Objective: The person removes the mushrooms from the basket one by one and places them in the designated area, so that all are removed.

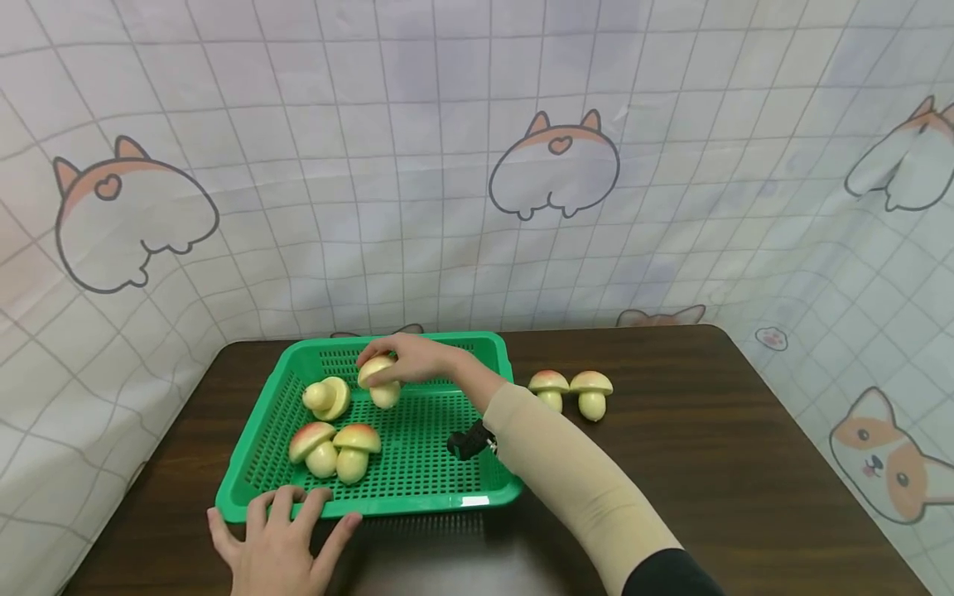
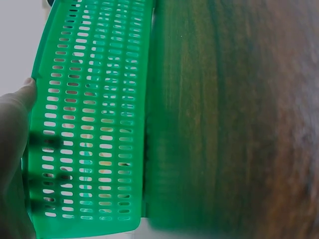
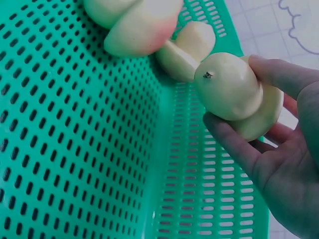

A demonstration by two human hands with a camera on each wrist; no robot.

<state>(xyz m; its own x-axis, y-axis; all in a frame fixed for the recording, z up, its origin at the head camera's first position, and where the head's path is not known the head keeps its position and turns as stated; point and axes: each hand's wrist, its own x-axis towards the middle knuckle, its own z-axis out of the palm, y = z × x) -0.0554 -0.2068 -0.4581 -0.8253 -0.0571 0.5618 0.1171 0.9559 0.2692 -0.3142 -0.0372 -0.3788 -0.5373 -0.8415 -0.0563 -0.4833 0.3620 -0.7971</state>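
My right hand (image 1: pixel 417 358) holds a toy mushroom (image 3: pixel 232 89) by its cap, over the far part of a green plastic basket (image 1: pixel 440 501). Thumb and fingers curl round the cap, and the pale stem points out in the right wrist view. Inside the basket, a pale mushroom (image 1: pixel 328 398) lies on its side at the left. Two more mushrooms with reddish caps, one (image 1: pixel 313 447) and another (image 1: pixel 356 452), lie together near the front left. The left hand (image 1: pixel 281 546) rests over the basket's near rim, its fingers over the edge and its thumb (image 2: pixel 29 92) at the rim.
Right of the basket, two mushrooms, one (image 1: pixel 549 389) beside another (image 1: pixel 591 394), lie on the dark wooden table (image 1: pixel 693 430). A white gridded curtain (image 1: pixel 447 248) with cartoon dogs hangs behind the table and along its sides.
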